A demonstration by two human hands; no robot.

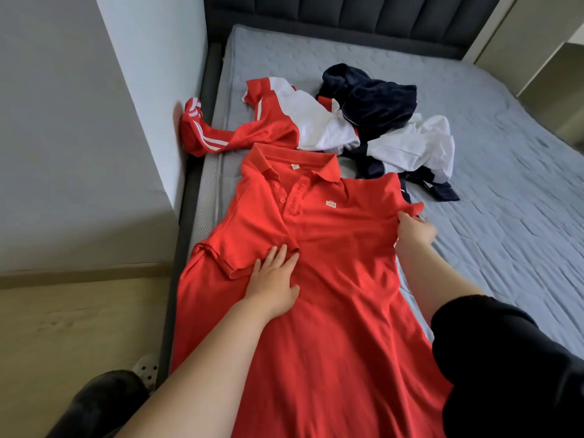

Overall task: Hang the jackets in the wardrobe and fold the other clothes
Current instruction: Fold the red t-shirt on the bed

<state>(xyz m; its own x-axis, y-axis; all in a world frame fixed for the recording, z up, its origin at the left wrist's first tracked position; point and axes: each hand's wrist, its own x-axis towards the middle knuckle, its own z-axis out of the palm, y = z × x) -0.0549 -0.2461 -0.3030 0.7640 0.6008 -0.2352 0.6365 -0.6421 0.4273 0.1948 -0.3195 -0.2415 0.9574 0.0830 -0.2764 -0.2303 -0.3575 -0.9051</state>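
We are folding the red shirt (319,254). It lies front side up on the bed (505,191), right under both our grips, with its collar on the far side of them. Our left grip (273,279) lies flat on the shirt with straight fingers. It holds nothing. It just presses down where one short sleeve (221,257) is already folded in. Our right grip (414,230) pinches the edge of the other sleeve.

To do this step well, we think the left grip should press down so the shirt does not slide. The right grip should bring its sleeve over toward the left grip, so both sides match. Then we should smooth the bumps flat. The shirt looks soft, so a quick pull could undo the first fold.

Some things we cannot see. The fingertips of the right grip are tucked under the sleeve. The bottom of the shirt runs out of the picture, and our black sleeve (505,358) hides one side of it. Beyond the grips lies a heap: a red and white jacket (278,128), something dark blue (376,99) and something white (417,143). They are so tangled that we cannot tell what the blue and white ones are.
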